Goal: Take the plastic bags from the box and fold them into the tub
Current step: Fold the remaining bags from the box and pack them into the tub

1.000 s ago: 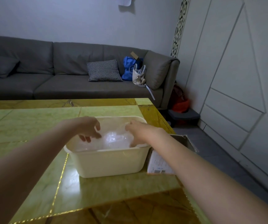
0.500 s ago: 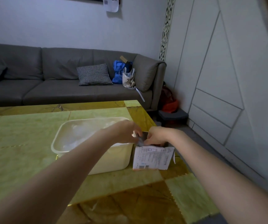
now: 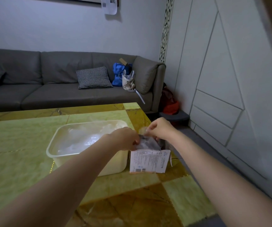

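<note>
1. Step in hand: drawing one bag [image 3: 146, 142] out of the box [image 3: 149, 161], which stood on the counter [image 3: 25, 161] just right of the tub [image 3: 89, 163].
2. Left hand [image 3: 126, 139]: fingers curled, pinching the left edge of the bag at the box mouth.
3. Right hand [image 3: 160, 130]: fingers curled, pinching the clear film above the box; the bag hung between the two hands, its lower part still inside the box.
4. Tub: held crumpled clear plastic; separate bags there could not be counted.
5. Next move, as judged: lift the bag free of the box, spread it flat, fold it, and lay it in the tub; the thin film would likely cling and call for a light, even pull.
6. Count: one box, one tub, one bag in the hands, two hands.
</note>
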Motion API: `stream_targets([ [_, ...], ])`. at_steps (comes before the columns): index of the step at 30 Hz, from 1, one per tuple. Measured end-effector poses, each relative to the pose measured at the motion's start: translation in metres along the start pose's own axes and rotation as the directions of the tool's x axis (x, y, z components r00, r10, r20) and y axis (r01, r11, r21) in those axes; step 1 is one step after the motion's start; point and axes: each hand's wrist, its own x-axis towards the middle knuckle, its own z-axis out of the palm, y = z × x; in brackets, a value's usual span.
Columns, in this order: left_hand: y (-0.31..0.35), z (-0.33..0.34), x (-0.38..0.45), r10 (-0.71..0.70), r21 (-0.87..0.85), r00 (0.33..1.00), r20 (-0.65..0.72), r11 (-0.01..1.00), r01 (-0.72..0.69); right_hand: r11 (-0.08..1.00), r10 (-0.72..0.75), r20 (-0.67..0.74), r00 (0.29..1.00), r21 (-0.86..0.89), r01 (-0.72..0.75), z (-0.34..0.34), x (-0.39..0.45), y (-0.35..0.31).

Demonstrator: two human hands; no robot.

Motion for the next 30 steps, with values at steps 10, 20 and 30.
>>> stream_targets([
  [10,-0.007,-0.009,-0.002,-0.145,-0.435,0.965,-0.218,0.9,0.037,0.729,0.095,-0.251,0.963,0.676,0.105,-0.043,0.002,-0.026],
  [20,0.004,-0.047,-0.012,-0.262,-0.931,0.951,-0.166,0.36,-0.063,0.539,-0.04,-0.103,0.994,0.835,0.109,-0.04,-0.006,-0.053],
  [30,-0.009,-0.052,-0.013,-0.618,-0.979,0.779,0.106,-0.203,-0.028,0.888,-0.427,0.152,0.892,-0.115,0.445,-0.032,-0.023,-0.057],
])
